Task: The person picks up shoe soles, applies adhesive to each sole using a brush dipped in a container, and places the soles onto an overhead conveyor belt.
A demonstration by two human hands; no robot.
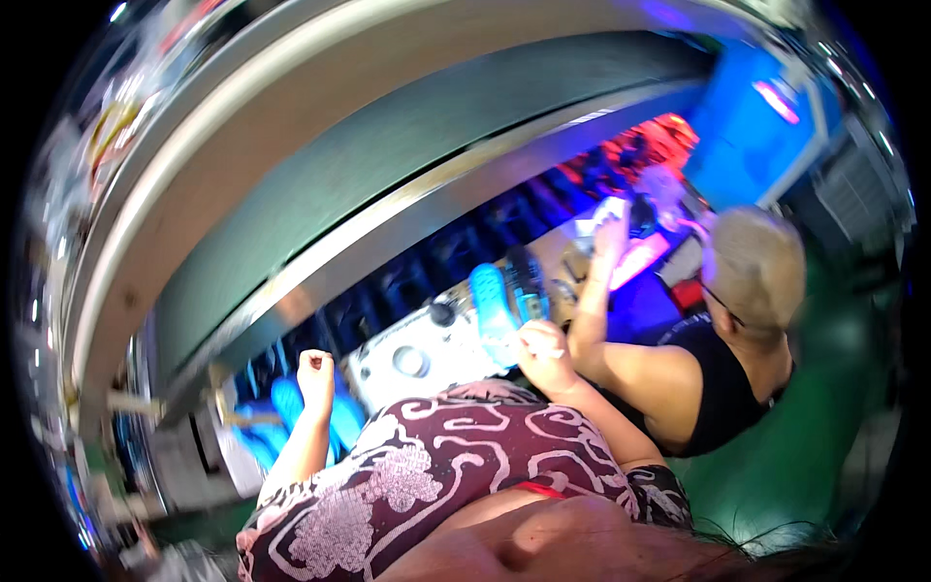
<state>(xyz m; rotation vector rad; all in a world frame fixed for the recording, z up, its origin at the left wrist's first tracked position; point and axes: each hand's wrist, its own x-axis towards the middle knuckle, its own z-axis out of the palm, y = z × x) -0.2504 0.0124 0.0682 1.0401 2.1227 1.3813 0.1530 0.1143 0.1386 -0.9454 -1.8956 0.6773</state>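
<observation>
My left hand (316,372) is raised beside the white board-like surface, its fingers curled in; whether anything is inside them cannot be seen. Below it lie several bright blue sole-shaped pieces (289,400). My right hand (545,349) is closed at the near end of another blue sole-shaped piece (492,291); a small whitish bit shows at its fingers, too blurred to name. Close by that piece lies a dark shoe-like piece (527,281). Between my hands sits the white surface (378,357) with a round grey dish-like part (411,362) and a small black knob-like object (442,313).
A co-worker (718,339) in a black sleeveless top sits at my right, one hand (611,233) on a white item under purple light. Ahead runs a long green-grey belt or shelf (388,184) with a metal edge, dark pieces below it. A blue bin-like box (747,126) stands far right.
</observation>
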